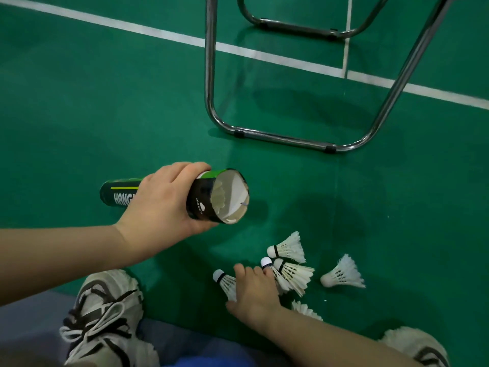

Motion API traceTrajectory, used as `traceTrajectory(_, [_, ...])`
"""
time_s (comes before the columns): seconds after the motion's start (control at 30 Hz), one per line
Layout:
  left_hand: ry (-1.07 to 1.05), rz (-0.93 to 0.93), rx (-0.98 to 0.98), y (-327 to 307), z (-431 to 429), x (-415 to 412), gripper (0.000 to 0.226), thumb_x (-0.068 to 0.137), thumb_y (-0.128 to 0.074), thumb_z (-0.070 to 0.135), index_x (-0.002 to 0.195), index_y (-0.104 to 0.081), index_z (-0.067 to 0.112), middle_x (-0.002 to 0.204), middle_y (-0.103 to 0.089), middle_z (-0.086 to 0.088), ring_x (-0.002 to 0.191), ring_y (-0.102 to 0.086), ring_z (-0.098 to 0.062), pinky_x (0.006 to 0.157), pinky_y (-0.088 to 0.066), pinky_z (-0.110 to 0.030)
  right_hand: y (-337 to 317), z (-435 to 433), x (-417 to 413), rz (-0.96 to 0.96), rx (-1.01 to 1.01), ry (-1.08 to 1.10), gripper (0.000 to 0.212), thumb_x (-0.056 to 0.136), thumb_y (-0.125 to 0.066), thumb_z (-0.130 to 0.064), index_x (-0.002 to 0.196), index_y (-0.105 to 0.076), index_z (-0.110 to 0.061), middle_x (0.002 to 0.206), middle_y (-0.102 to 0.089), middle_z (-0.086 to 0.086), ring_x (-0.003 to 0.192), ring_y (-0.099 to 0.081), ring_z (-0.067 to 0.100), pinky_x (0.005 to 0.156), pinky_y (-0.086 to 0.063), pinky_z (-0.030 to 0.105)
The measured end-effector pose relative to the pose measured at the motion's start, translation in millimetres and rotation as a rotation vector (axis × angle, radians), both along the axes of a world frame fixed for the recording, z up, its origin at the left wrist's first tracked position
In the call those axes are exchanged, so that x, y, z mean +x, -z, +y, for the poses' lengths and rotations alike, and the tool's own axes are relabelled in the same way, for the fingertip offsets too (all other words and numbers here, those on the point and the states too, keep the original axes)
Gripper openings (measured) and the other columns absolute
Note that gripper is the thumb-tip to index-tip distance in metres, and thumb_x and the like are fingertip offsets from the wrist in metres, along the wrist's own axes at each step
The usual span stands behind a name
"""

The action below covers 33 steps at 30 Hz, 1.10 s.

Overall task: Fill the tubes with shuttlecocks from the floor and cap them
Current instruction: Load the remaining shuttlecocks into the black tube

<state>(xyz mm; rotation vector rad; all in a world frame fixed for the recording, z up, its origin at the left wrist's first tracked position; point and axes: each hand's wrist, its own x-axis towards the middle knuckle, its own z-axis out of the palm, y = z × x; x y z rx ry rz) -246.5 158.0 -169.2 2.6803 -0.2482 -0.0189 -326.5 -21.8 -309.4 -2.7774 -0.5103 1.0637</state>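
My left hand (164, 200) grips a dark green shuttlecock tube (206, 197), held nearly level above the floor with its open mouth facing right. White feathers show inside the mouth. Below it, my right hand (254, 292) rests on a cluster of white shuttlecocks on the green floor. Its fingers lie over one shuttlecock (226, 283) with its cork pointing up-left. Whether the fingers have closed on it is unclear. Two stacked shuttlecocks (293, 276) touch my fingertips; another (287, 247) lies just above, one (342, 274) to the right.
A chrome chair frame (285, 140) stands on the floor beyond the tube. White court lines (158, 31) cross the far floor. My two sneakers (105, 313) sit at the bottom left and bottom right. More feathers (304, 309) peek out beside my right wrist.
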Motion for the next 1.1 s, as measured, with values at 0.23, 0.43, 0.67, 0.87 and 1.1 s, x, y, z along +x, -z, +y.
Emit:
traceTrajectory(0.23, [0.035, 0.003, 0.017, 6, -5, 2, 0.073, 0.053, -0.052, 0.064, 0.115, -0.039, 0.029, 0.109, -0.059, -0.004, 0.100, -0.055, -0.030, 0.086, -0.046, -0.049, -15, -13, 17, -0.011, 0.216, 0.217, 0.052, 0.076, -0.062, -0.043, 0.114, -0.037, -0.017, 0.112, -0.051, 0.005, 0.098, -0.053, 0.029, 0.081, -0.037, 0.035])
traceTrajectory(0.43, [0.046, 0.001, 0.048, 11, -9, 8, 0.073, 0.053, -0.052, 0.066, 0.115, -0.040, 0.028, 0.107, -0.059, -0.002, 0.099, -0.055, -0.030, 0.085, -0.046, -0.048, -41, -21, 30, -0.061, 0.346, 0.353, 0.051, 0.079, -0.057, -0.044, 0.119, -0.035, -0.021, 0.115, -0.049, 0.000, 0.094, -0.053, 0.024, 0.083, -0.038, 0.032])
traceTrajectory(0.67, [0.108, -0.005, 0.120, 15, -14, 2, 0.071, 0.053, -0.056, 0.063, 0.113, -0.043, 0.027, 0.105, -0.061, -0.003, 0.095, -0.058, -0.030, 0.080, -0.046, -0.046, -49, -27, 27, -0.075, 0.373, 0.414, 0.053, 0.080, -0.059, -0.044, 0.120, -0.036, -0.018, 0.116, -0.051, 0.002, 0.097, -0.053, 0.026, 0.085, -0.039, 0.032])
traceTrajectory(0.87, [0.120, 0.006, 0.147, 18, -20, 0, 0.074, 0.051, -0.075, 0.053, 0.113, -0.043, 0.027, 0.105, -0.061, -0.004, 0.095, -0.058, -0.031, 0.079, -0.045, -0.047, -57, -38, 24, -0.095, 0.459, 0.535, 0.057, 0.076, -0.063, -0.044, 0.121, -0.036, -0.022, 0.120, -0.048, -0.003, 0.103, -0.052, 0.022, 0.084, -0.042, 0.031])
traceTrajectory(1.1, [0.190, 0.012, 0.188, 20, -34, -5, 0.078, 0.049, -0.080, 0.048, 0.114, -0.046, 0.024, 0.106, -0.062, -0.005, 0.096, -0.060, -0.031, 0.081, -0.045, -0.047, -78, -72, 33, -0.164, 0.611, 0.566, 0.052, 0.076, -0.067, -0.041, 0.116, -0.037, -0.027, 0.113, -0.045, -0.012, 0.102, -0.047, 0.010, 0.082, -0.040, 0.027])
